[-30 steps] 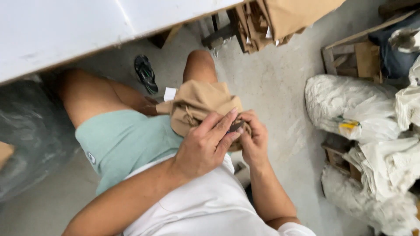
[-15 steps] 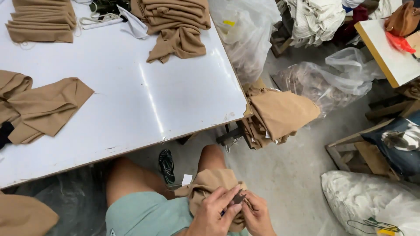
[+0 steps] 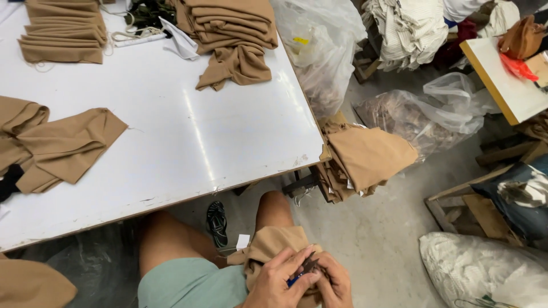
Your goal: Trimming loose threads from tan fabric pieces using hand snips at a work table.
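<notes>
Seated at the white worktop, I held a tan cloth piece on my lap; my left hand gripped the cloth and my right hand pinched a small dark clipper against it. Folded tan stacks lay above.

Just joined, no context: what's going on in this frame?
A seated person holds a tan cloth on their lap with both hands. The left hand and right hand pinch a small dark tool against the cloth; what kind of tool is unclear. In front is a white table with folded tan stacks. More tan pieces hang beside it.
</notes>
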